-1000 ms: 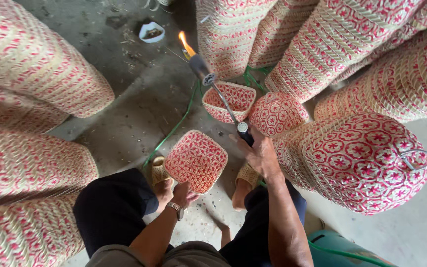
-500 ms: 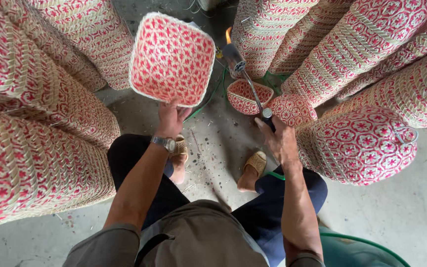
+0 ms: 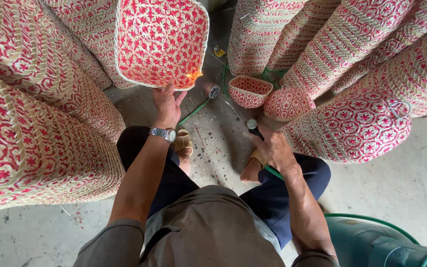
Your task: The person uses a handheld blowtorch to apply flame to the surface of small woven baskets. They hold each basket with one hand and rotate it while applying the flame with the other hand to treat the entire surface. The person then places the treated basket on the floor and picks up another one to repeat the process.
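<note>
- The left hand [image 3: 166, 103] is raised, its fingers pinched on the lower rim of a square, shallow woven basket in red and cream [image 3: 161, 40], held up with its flat patterned bottom toward the camera; a metal wristwatch [image 3: 163, 133] sits on that wrist.
- A small orange flame [image 3: 193, 76] licks at the basket's lower right corner, right at the pale bound rim.
- The right hand [image 3: 274, 147] is closed around the dark handle of a slim metal gas torch [image 3: 232, 108], whose thin tube runs up and left to a round nozzle just below the flame.
- A green hose [image 3: 274, 172] shows under the right hand, and a green gas cylinder [image 3: 371, 242] stands by the right elbow.
- On the rough grey concrete floor [image 3: 213, 148], beyond the torch, lie a small open woven basket with a red inside [image 3: 249, 91] and, touching it, a small overturned basket with a rounded patterned bottom [image 3: 287, 103].
- Tall leaning stacks of nested red-and-cream woven baskets [image 3: 35, 113] crowd both sides, their ribbed walls tightly plaited.
- The person crouches in dark trousers, with tan sandals [image 3: 183, 141] on the feet.
</note>
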